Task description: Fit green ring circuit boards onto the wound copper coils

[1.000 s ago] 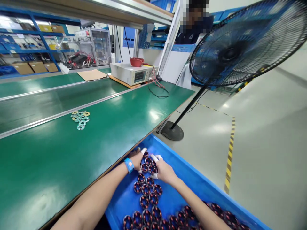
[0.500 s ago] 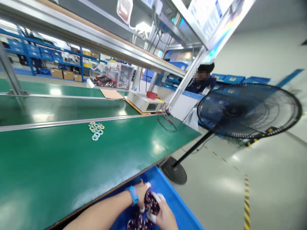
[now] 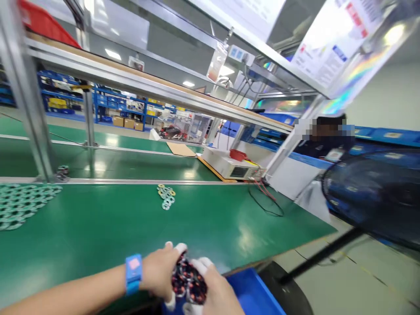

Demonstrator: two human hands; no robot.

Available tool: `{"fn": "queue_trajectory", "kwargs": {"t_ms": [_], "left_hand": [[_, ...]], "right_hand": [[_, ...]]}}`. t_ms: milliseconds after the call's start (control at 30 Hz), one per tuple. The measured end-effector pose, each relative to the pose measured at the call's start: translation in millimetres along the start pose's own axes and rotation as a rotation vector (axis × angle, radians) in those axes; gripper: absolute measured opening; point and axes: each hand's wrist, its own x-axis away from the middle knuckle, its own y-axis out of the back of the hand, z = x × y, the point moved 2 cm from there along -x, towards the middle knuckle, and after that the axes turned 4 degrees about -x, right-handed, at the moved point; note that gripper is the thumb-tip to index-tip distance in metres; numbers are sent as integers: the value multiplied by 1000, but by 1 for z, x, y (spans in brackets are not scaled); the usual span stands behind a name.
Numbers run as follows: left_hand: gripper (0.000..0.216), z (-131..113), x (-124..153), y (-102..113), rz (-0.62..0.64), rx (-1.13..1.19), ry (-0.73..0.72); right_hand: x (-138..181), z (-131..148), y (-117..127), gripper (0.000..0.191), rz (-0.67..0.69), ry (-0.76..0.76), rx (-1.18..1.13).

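Both my hands hold a bunch of dark wound coil rings [image 3: 187, 278] with red and blue windings, pressed between them just above the front edge of the green bench [image 3: 108, 232]. My left hand [image 3: 160, 273], with a blue wristband and white fingertip covers, cups the bunch from the left. My right hand [image 3: 216, 297], also with white fingertip covers, closes on it from the right. The blue bin [image 3: 254, 295] lies below them at the bench edge; its contents are hidden.
A small pile of flat green and yellow rings [image 3: 166, 196] lies mid-bench; a larger spread of green rings [image 3: 19, 203] lies at the left. A beige test instrument [image 3: 231, 166] sits at the bench's far end. A standing fan [image 3: 374, 197] is at the right, a person behind it.
My hands have lifted a bunch of coil rings out of the blue bin and up to the bench edge. My view has swung up and to the left.
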Motion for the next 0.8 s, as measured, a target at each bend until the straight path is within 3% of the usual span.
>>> {"fn": "queue_trajectory", "kwargs": {"t_ms": [133,200,267,333,400,500,600,667,800], "left_hand": [[128,89,61,18,-87,1,294],[130,118,88,28,-119,9,373],[130,139,109,43,-92,83,366],[121,162,124,64,-22,225,318],[97,187,133,86,-35,359,274],[62,219,129,107,-211,333,200],[59,223,106,101,-196,225,-55],[56,216,90,92,-155,232,-217],[43,211,64,88,-176,277,-227]], "right_hand": [[-78,101,-39,66,169,152,18],[-99,130,-49,76,242,217,3],[-112,142,-48,87,317,271,-61],[-122,137,-38,89,381,288,-184],[-134,119,-24,80,405,204,-367],[-155,79,-6,61,203,36,-493],[-174,37,-2,44,-35,-134,-539],[-184,15,-4,36,-124,-216,-539],[-195,-5,-14,29,-187,-267,-493]]}}
